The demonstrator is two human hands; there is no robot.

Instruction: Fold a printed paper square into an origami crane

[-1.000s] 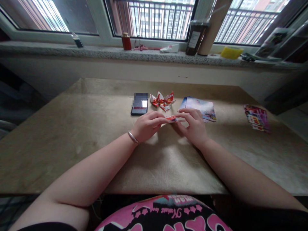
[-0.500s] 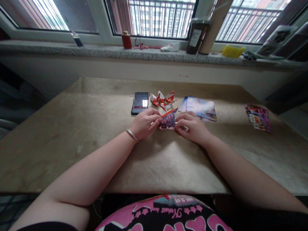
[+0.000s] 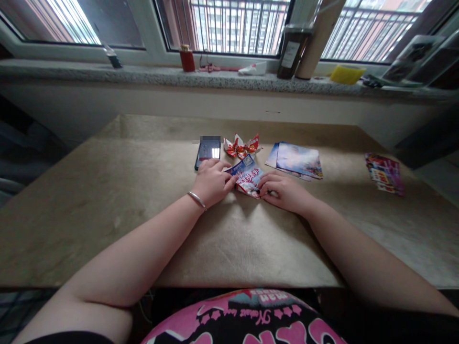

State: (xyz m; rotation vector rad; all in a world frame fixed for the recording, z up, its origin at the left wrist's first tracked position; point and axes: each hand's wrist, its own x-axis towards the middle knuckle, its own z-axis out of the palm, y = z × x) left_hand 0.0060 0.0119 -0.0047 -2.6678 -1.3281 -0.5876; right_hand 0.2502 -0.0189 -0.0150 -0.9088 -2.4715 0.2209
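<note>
Between my hands lies a glossy printed paper [image 3: 248, 177], blue and white with pink lettering and a QR code on its upper part. It sits tilted on the table, creased near the middle. My left hand [image 3: 212, 180] pinches its left edge between thumb and fingers and wears a silver bangle on the wrist. On the paper's lower right edge my right hand [image 3: 283, 191] closes with bent fingers and thumb. Just beyond the paper stands a folded red and white paper piece [image 3: 242, 147] with several pointed flaps.
A phone [image 3: 209, 152] lies beyond my left hand. Several picture sheets [image 3: 299, 160] are stacked past my right hand, and purple printed papers [image 3: 385, 174] lie at the far right of the table [image 3: 229, 248]. Bottles and a yellow item [image 3: 347, 74] line the windowsill.
The printed paper has turned over or opened out: its orange edge is gone and a blue part with a QR code now shows. Both hands have shifted slightly and stay at its sides.
</note>
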